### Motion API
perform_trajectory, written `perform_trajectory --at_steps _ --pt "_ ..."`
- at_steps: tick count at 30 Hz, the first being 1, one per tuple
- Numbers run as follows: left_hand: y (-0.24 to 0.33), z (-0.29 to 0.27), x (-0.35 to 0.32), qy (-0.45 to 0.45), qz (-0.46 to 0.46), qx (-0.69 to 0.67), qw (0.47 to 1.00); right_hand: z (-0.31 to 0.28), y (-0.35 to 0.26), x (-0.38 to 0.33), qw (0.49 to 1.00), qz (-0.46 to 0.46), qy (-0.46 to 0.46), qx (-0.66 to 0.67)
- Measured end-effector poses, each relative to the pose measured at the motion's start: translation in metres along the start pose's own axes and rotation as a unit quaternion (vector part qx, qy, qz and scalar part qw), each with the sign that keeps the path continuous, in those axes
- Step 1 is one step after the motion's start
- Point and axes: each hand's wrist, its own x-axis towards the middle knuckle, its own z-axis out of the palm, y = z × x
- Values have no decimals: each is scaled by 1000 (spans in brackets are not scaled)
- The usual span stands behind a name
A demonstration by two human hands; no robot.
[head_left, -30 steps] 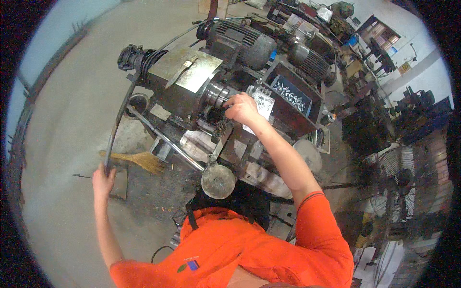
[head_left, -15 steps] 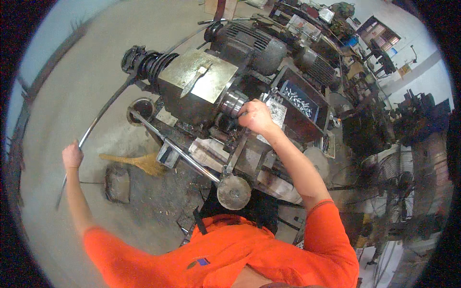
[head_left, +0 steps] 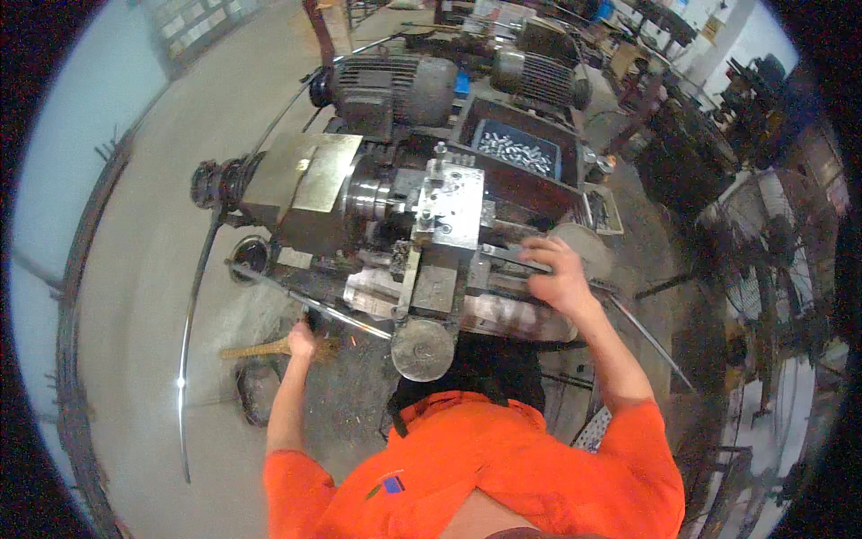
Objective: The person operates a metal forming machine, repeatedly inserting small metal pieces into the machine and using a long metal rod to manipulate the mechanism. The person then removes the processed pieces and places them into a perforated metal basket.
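Note:
My right hand [head_left: 558,277] is at the dark bar [head_left: 514,259] to the right of the bright metal tool block [head_left: 458,207] on the lathe-like machine. Its fingers are spread and slightly bent at the bar's end; whether they touch it is unclear. My left hand [head_left: 302,341] is low on the left, below a shiny lever [head_left: 332,313], and looks small and blurred, its fingers not readable. A long metal rod [head_left: 183,377] extends from the machine's spindle [head_left: 214,187] at the left, with no hand on it. The tool block stands close to the round chuck [head_left: 368,199].
A broom [head_left: 256,350] and a dark pan-like object [head_left: 258,393] lie on the floor behind my left hand. A blue tray of small metal parts [head_left: 516,148] sits beyond the tool block. An electric motor [head_left: 395,90] stands behind the headstock, and a round handwheel [head_left: 422,350] is close to my body.
My left hand has let go of the long rod and moved right. My right hand has left the chuck for the bar at the right. The tool block now stands beside the chuck.

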Motion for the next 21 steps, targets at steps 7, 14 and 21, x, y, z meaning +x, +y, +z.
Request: perform_trajectory --at_steps 7,14,21 --pt "-41 -16 41 57 45 197 978 -62 118 -149 953 270 40 -130" --pt "-26 -60 7 47 2 -51 998 -110 209 -332 749 575 -80 -319" --pt "20 -121 4 102 -97 -515 846 -74 150 -382 763 596 -174 -182"
